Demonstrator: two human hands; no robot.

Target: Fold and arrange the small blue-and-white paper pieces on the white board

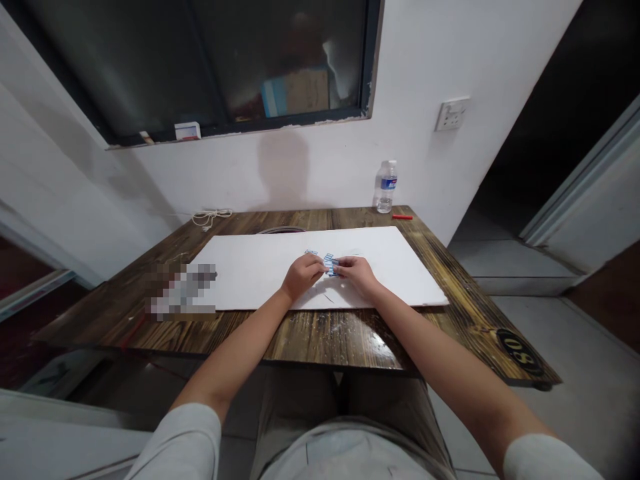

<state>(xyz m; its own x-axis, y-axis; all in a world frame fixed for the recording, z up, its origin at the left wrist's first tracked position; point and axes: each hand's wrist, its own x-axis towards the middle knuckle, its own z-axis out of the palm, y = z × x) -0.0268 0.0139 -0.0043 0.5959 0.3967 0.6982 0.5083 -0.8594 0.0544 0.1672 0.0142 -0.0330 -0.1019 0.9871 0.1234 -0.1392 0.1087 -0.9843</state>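
Over the white board (250, 270), both my hands meet at a small cluster of blue-and-white striped pieces (329, 264), whose kind is too small to make out. My left hand (303, 275) is closed, its thumb and fingertips pinched at the cluster's left edge. From the other side my right hand (356, 273) pinches the cluster between thumb and fingers. Another small blue-and-white piece (311, 252) shows just beyond my left fingers. Thin dark marks lie on the board near the hands. My fingers hide part of the cluster.
The board lies on a dark wooden table (340, 337). At the back right stand a plastic water bottle (386, 188) and a red stick-like item (402, 217). A white cord (212, 217) lies back left. A blurred patch covers something at the board's left end.
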